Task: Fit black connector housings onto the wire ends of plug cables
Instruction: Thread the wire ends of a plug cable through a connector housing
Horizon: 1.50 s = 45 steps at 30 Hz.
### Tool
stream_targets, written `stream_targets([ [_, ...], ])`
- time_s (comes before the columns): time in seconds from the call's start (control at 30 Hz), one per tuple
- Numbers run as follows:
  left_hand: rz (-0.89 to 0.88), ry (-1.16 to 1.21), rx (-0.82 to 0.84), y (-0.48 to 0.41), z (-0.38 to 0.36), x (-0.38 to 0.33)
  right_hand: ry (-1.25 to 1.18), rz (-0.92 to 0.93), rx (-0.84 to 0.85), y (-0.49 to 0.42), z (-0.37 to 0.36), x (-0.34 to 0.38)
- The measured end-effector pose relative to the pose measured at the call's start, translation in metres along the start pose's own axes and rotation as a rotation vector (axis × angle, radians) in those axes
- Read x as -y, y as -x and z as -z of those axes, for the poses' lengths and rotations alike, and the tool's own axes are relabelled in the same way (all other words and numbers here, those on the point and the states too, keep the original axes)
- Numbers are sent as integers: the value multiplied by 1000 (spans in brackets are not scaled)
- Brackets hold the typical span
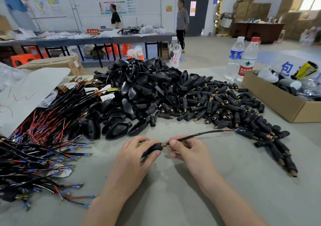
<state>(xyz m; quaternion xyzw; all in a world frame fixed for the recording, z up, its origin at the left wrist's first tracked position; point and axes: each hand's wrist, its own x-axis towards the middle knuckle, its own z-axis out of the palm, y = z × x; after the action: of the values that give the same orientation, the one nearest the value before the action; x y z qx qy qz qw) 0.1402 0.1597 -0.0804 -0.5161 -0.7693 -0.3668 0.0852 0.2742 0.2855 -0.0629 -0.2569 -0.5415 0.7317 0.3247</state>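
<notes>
Above grey table (pixel 173 199), left grip (pixel 133 158) clasps housing (pixel 154 148); right grip (pixel 189 154) pinches cable (pixel 196 135) running right.

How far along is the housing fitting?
Early, by the look of it. Done: no finished stack I can clearly pick out. In hand: the left hand grips one small black housing and the right hand pinches the cable at the housing's brass end. Left: a big heap of cables with bare blue-crimped ends, and a heap of loose housings.

Factory assembly floor: worktables (pixel 86 40), stacked cartons (pixel 251 8)
</notes>
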Motion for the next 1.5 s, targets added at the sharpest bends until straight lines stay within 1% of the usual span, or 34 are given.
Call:
stream_targets([
  [0.13, 30, 14, -8, 0, 0, 0, -32, 9, -29, -1, 3, 3],
  [0.23, 73, 13, -47, 0, 2, 4, -56, 34, -100, -4, 10, 7],
  [0.33, 79, 27, -30, 1, 3, 6, -113, 28, -127, -6, 16, 11],
  [0.4, 74, 29, -26, 1, 2, 6, -156, 13, -96, -5, 14, 10],
  [0.47, 85, 43, -29, 1, 2, 7, -174, -34, -21, -3, 9, 6],
  [0.53, 68, 38, -18, 1, 2, 5, -90, -75, 51, 0, 2, 1],
  [0.6, 35, 34, 5, 0, 2, 3, 13, -72, 61, 2, -2, -4],
  [0.87, 2, -28, 36, -1, -1, 3, 44, -39, -61, 0, -9, -4],
  [1.17, -11, -52, 88, 6, 0, -5, -24, -20, -119, 5, 0, -2],
  [1.27, 17, -99, 16, 15, 7, -13, -14, -21, -115, 9, -2, -1],
  [1.33, 92, -132, -82, 24, 17, -20, -60, -30, -110, 13, -10, 0],
  [1.37, 154, -74, -152, 28, 23, -23, -90, -36, -103, 16, -17, 0],
  [1.4, 231, 38, -238, 33, 31, -27, -123, -39, -93, 20, -27, 1],
  [1.5, 506, 484, -469, 52, 59, -28, -228, -38, -50, 36, -66, 0],
])
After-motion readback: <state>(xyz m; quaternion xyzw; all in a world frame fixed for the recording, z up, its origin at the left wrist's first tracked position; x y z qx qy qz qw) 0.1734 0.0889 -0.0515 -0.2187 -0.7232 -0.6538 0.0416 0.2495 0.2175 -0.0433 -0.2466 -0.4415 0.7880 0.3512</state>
